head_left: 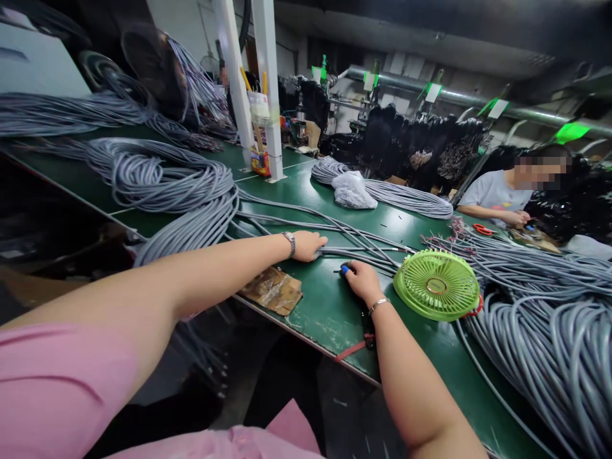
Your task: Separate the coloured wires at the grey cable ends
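My left hand (308, 247), with a watch on its wrist, reaches over the green table, its fingers closed on a grey cable (354, 250). To the right and slightly nearer, my right hand (362, 280) is closed, with something blue at the thumb and a thin dark tip poking out; I cannot make out what it holds. Several grey cables run past both hands from a large coiled bundle (162, 175) on the left. A green fan (436, 285) stands just right of my right hand. A flattened brown cardboard piece (273, 291) lies below my left forearm.
More grey cable (549, 344) is heaped at right, near red-handled scissors (482, 229). Behind lie a cable coil (406, 196) and a plastic bag (354, 190). White posts (268, 95) rise from the table (329, 319). Another person (497, 191) works at far right.
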Tool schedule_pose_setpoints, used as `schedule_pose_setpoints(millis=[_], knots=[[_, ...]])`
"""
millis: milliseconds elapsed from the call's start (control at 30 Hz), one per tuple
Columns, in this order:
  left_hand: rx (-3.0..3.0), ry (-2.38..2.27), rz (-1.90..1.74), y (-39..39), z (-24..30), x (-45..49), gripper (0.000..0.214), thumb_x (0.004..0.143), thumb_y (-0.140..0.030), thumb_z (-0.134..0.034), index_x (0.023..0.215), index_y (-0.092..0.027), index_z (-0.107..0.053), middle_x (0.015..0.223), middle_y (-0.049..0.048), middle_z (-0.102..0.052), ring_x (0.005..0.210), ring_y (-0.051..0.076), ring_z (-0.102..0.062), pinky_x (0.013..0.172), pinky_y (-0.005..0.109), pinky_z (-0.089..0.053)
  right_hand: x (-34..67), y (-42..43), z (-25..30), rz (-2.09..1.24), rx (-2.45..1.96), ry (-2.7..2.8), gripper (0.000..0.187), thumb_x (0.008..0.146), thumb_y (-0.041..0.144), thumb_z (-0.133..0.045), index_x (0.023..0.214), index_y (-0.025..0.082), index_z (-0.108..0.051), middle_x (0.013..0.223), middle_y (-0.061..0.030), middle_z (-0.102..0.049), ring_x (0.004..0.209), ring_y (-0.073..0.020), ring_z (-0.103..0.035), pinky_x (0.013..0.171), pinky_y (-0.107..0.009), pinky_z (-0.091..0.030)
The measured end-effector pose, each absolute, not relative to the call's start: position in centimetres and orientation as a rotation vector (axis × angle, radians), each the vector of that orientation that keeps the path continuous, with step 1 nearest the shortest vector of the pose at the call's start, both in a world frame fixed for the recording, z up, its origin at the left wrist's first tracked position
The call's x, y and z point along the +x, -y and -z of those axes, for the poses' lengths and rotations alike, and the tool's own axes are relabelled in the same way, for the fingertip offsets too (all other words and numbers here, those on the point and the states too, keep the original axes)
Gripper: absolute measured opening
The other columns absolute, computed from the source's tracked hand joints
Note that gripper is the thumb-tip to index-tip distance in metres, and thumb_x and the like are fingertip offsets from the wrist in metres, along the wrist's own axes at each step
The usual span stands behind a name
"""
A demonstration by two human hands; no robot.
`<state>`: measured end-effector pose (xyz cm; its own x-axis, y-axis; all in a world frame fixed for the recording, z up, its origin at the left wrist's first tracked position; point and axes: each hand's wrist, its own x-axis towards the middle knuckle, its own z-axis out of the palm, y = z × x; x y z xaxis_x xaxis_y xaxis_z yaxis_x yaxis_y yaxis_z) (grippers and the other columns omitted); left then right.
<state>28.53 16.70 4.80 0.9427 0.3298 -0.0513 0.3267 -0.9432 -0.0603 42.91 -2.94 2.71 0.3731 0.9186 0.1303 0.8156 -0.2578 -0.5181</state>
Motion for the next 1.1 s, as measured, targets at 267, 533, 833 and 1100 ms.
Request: schedule_pose_setpoints(millis=[267,533,833,1100], knots=[[-2.893,0.836,0.169,-17.6,-13.7,25.3,0.028,0.077,-0.022,-0.058,0.103,-0.017,-0.066,0.098,0.0105,-0.073,0.093,0.025,-0.068,0.075,0.031,-0.045,43.3,3.0,-2.6,-0.251,-2.104,1.47,0.022,0.087,0.032,-0.056,0.095,0.024,-0.074,0.085,-0.0038,-0.074,0.079,-0.0175,-0.063,0.07,-0.024,-0.042],[-2.655,1.502,1.587,-20.4,-23.5,15.7,0.077,0.083,-0.046,-0.013,0.095,0.021,-0.049,0.106,0.0161,-0.065,0.084,0.014,-0.064,0.059,0.02,-0.035,44.0,2.5,-1.8,-0.254,-2.116,1.488,0.026,0.087,0.035,-0.055,0.1,0.024,-0.074,0.09,-0.0055,-0.075,0.083,-0.0188,-0.065,0.072,-0.026,-0.043],[-1.982,1.748,2.732,-14.0,-26.4,-0.4,0.058,0.09,-0.026,-0.026,0.134,0.012,-0.03,0.106,0.0041,-0.065,0.083,0.013,-0.063,0.07,0.027,-0.033,45.0,2.2,-1.0,-0.254,-2.034,1.509,0.03,0.083,0.036,-0.053,0.1,0.022,-0.074,0.087,-0.0062,-0.074,0.078,-0.0197,-0.064,0.071,-0.028,-0.044],[-1.417,1.328,3.649,-0.6,-11.3,-10.7,0.02,0.062,-0.034,-0.049,0.063,-0.018,-0.037,0.048,-0.0033,-0.033,0.045,0.01,-0.03,0.058,0.031,-0.039,45.4,2.3,-0.5,-0.3,-1.938,1.418,0.04,0.077,0.046,-0.053,0.096,0.019,-0.075,0.069,-0.0033,-0.069,0.063,-0.0188,-0.057,0.062,-0.029,-0.042]])
